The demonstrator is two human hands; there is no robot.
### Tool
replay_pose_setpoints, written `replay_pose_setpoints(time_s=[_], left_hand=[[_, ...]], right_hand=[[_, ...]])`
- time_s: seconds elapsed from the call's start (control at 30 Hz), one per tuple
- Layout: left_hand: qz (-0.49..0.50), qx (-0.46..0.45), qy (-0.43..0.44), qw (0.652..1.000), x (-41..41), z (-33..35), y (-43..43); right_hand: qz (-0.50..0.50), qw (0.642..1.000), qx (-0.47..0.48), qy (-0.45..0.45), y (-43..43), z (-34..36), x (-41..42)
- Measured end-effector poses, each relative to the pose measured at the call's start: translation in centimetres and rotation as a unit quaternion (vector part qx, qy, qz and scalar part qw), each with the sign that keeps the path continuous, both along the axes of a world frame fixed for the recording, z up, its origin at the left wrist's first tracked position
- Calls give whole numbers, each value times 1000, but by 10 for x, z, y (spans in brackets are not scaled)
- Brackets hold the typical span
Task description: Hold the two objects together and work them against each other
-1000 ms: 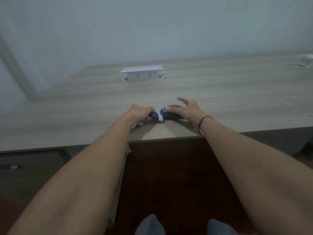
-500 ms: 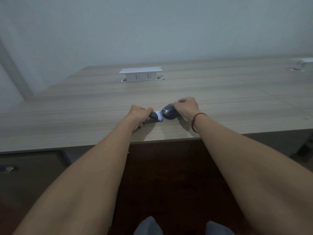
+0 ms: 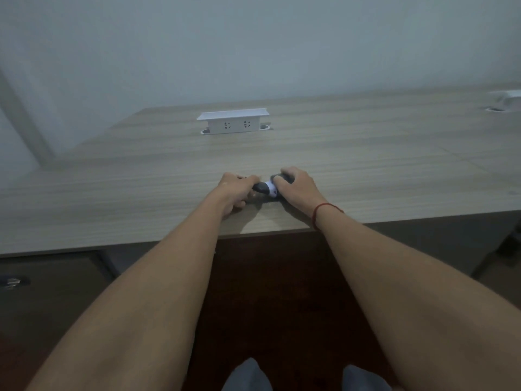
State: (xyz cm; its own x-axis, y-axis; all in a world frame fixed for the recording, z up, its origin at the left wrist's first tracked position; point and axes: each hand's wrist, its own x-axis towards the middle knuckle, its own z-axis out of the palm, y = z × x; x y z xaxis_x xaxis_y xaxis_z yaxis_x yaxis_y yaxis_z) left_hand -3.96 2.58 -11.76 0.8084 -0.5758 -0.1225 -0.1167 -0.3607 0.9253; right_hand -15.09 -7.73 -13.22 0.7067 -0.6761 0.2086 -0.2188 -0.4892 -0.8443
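Note:
Both hands meet on the wooden desk (image 3: 366,165) near its front edge. My left hand (image 3: 234,193) grips a small dark piece (image 3: 260,188) whose rounded end shows past the fingers. My right hand (image 3: 296,187), with a red string on the wrist, curls over a dark computer mouse (image 3: 284,178) and hides most of it. A small white part (image 3: 271,189) shows between the two dark pieces, which are close together or touching.
A white pop-up socket box (image 3: 233,121) stands on the desk further back. Another white fitting (image 3: 507,101) sits at the far right edge. A dark drawer with a metal handle (image 3: 11,282) is below the desk on the left. My knees are at the bottom.
My right hand went from spread fingers beside the mouse to curled over it, covering more of it. The left hand kept its grip on the dark piece.

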Motion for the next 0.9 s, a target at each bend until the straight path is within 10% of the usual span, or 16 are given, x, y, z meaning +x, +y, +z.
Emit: replay_pose_setpoints(time_s=[0.17,0.37,0.9], left_hand=[[87,-61,14,994,-1,2,-15],[-84,83,38,992,6,13,3],[37,-146,-49,987,-11,17,-1]], right_hand=[[27,998,-63,4,3,1,-6],[16,996,-82,27,0,2,-1],[56,995,-66,49,-2,-6,-14]])
